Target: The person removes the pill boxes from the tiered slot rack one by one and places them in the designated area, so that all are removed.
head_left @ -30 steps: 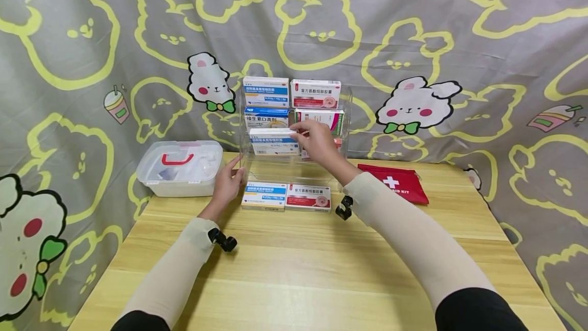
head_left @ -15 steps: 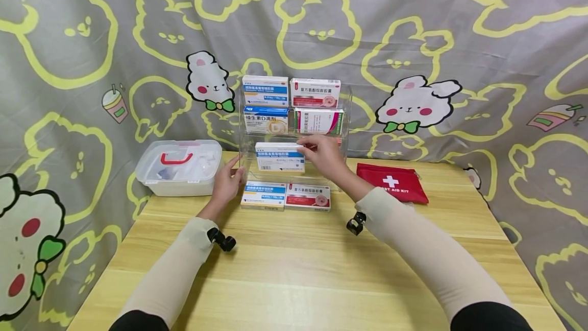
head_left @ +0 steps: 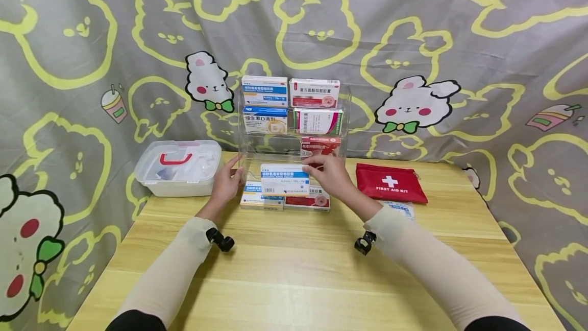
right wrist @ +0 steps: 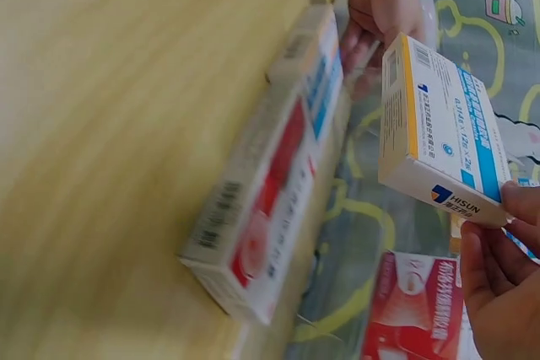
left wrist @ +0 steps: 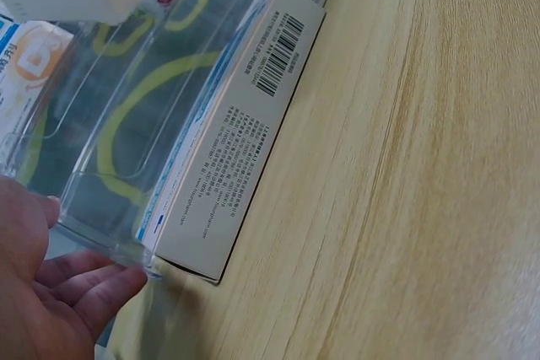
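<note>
My right hand pinches the right end of a blue-and-white medicine box between thumb and fingers. The box is held in front of a clear plastic display rack, overlapping the bottom row in the head view. At the rack's lower left side, my left hand grips its edge, thumb and fingers on either side in the left wrist view. Below stand another blue-and-white box and a red-and-white box, side by side. A red box sits on the tier above, at the right.
Higher tiers hold a vitamin D box, a white-and-green box and two more boxes. A lidded plastic case stands left of the rack. To the right lie a red first aid pouch and a small packet. A patterned curtain hangs behind.
My right hand has drawn the blue-and-white box off the rack's third tier, downward and toward me, uncovering the red box. The left hand stays at the rack's edge.
</note>
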Tool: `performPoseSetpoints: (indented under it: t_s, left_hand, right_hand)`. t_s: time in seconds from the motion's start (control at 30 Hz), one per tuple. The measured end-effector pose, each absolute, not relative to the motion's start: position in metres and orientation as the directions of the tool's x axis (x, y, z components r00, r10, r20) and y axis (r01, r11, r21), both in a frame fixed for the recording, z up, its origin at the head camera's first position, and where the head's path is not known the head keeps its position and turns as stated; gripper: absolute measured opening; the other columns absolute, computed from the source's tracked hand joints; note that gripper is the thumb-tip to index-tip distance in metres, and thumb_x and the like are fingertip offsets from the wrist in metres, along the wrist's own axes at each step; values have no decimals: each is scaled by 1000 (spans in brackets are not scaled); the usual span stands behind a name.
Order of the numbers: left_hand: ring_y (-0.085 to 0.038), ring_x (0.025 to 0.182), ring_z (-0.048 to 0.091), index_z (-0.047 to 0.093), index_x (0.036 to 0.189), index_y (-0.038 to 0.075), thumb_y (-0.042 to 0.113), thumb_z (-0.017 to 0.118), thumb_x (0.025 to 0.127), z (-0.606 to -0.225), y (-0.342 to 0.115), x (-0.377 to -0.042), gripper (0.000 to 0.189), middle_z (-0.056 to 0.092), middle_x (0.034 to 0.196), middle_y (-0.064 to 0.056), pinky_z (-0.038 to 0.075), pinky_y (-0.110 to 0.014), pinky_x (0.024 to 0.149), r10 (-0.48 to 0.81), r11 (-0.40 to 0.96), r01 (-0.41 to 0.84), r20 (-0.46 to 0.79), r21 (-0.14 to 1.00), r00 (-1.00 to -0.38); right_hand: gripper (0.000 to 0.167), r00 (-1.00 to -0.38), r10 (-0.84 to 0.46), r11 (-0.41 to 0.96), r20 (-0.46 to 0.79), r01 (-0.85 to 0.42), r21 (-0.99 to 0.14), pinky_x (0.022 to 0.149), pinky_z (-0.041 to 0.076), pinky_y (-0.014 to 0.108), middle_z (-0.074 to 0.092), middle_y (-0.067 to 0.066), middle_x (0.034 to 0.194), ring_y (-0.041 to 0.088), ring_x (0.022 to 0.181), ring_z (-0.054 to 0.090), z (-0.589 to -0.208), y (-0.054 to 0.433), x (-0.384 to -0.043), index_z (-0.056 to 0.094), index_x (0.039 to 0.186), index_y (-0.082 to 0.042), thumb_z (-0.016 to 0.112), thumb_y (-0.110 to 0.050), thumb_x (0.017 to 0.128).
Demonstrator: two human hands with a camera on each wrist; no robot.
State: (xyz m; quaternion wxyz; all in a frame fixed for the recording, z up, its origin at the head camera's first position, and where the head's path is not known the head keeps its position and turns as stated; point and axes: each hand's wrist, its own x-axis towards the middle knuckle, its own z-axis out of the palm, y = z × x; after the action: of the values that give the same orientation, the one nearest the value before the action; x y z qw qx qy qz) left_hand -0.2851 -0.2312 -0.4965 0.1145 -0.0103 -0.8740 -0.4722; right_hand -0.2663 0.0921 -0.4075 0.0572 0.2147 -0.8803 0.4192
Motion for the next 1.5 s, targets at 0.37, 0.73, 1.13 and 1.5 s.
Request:
performPoseSetpoints:
  t_s: [0.37, 0.73, 1.13, 1.5]
  left_hand:
    - [-33, 83, 69, 40, 160, 19, 17, 53, 110, -495, -233, -286, 52, 71, 120, -26, 49, -30, 61, -74, 562, 90, 159, 822, -984]
    - [-33, 85, 70, 41, 160, 17, 15, 53, 109, -491, -232, -285, 52, 72, 118, -26, 50, -29, 63, -73, 576, 91, 162, 812, -984]
    - [-34, 88, 70, 41, 159, 15, 14, 53, 109, -490, -232, -283, 51, 71, 119, -27, 51, -30, 65, -66, 565, 105, 172, 818, -983]
    - [-32, 88, 70, 41, 160, 16, 14, 53, 109, -491, -232, -285, 52, 72, 118, -26, 53, -30, 67, -73, 569, 92, 162, 817, -984]
  right_hand:
    - [16, -917, -368, 560, 156, -352, -750, 76, 58, 33, 78, 4, 108, 16, 92, 71, -446, 87, -246, 82, 108, -11, 73, -19, 98]
    - [11, -910, -402, 596, 97, -341, -727, 77, 55, 31, 78, -1, 98, 11, 86, 64, -469, 84, -228, 83, 102, -12, 75, -17, 97]
    - [7, -876, -469, 573, 110, -397, -717, 70, 52, 26, 74, -5, 93, 8, 78, 61, -488, 79, -215, 78, 102, -14, 73, -13, 97]
    - [23, -855, -513, 552, 81, -401, -731, 82, 55, 31, 74, 4, 105, 12, 91, 64, -498, 81, -208, 75, 119, -3, 73, -12, 97]
